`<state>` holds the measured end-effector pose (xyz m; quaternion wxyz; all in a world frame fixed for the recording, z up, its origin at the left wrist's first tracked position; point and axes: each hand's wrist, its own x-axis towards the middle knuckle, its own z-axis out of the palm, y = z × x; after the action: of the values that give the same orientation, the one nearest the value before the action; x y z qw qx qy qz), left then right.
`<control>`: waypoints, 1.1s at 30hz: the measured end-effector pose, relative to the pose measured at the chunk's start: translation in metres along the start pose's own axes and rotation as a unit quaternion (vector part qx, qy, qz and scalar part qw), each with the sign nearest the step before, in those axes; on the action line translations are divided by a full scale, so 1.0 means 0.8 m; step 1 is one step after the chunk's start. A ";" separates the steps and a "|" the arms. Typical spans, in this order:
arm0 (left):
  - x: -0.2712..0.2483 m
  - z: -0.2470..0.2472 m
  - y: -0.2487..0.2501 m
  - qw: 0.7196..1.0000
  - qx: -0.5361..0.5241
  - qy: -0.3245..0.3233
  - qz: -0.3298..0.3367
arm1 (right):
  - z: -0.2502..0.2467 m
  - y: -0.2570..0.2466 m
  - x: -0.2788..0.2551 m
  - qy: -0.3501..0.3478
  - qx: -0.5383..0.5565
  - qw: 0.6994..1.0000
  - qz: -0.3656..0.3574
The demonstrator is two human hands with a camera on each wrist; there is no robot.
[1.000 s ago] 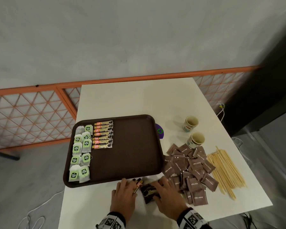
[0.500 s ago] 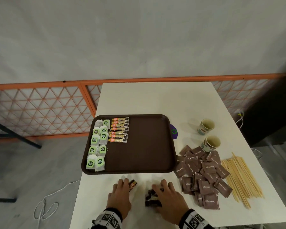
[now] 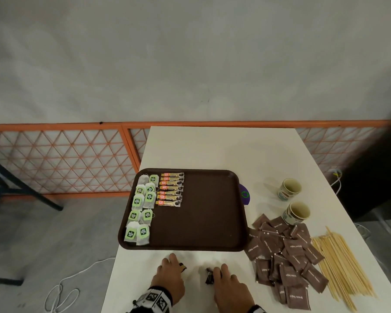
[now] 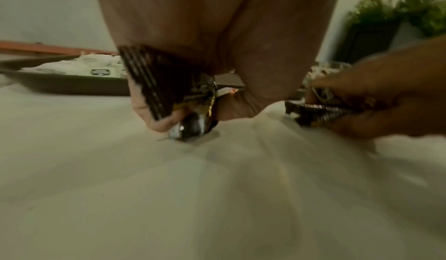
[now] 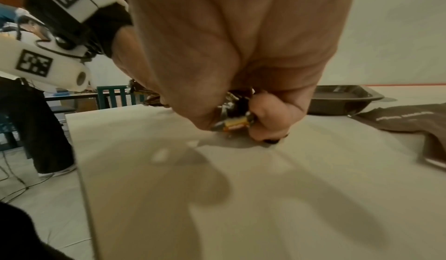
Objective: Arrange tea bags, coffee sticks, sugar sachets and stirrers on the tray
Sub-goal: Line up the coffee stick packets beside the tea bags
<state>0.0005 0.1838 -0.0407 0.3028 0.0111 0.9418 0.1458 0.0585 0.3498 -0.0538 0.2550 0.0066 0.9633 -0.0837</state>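
Observation:
A brown tray [image 3: 212,213] holds green-tagged tea bags [image 3: 141,208] down its left side and a row of coffee sticks [image 3: 170,189] beside them. In front of the tray, my left hand [image 3: 174,264] grips a few dark coffee sticks [image 4: 156,85], fingers curled round them against the table. My right hand [image 3: 219,271] pinches another small bunch of coffee sticks [image 5: 231,125] a hand's width to the right. Brown sugar sachets [image 3: 287,256] lie heaped right of the tray, with wooden stirrers [image 3: 343,269] beyond them.
Two paper cups [image 3: 289,189] [image 3: 297,213] stand behind the sachets on the white table [image 3: 224,150]. A purple disc [image 3: 245,194] pokes out from under the tray's right edge. An orange lattice fence [image 3: 61,161] and cables lie to the left.
My hands have drawn back from the tray's front edge and moved apart, each taking part of the coffee stick pile. The head view has swung so the tray sits further right.

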 end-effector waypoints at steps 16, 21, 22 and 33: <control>-0.001 -0.101 0.007 0.805 -0.584 0.001 -0.108 | -0.139 -0.054 0.049 -0.054 0.429 0.900 -0.049; 0.009 -0.134 0.004 0.749 -0.658 -0.057 -0.061 | -0.165 -0.100 0.072 -0.053 0.437 0.894 -0.085; 0.013 -0.139 0.002 0.752 -0.655 -0.055 -0.048 | -0.168 -0.109 0.077 -0.055 0.422 0.900 -0.093; 0.076 -0.181 -0.071 0.689 -0.723 -0.027 -0.031 | -0.202 -0.178 0.124 -0.144 0.588 0.793 -0.063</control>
<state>-0.1285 0.0972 0.0206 0.2471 -0.2363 0.5356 0.7722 -0.1151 0.2330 0.0582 0.3315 0.0828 0.6785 -0.6502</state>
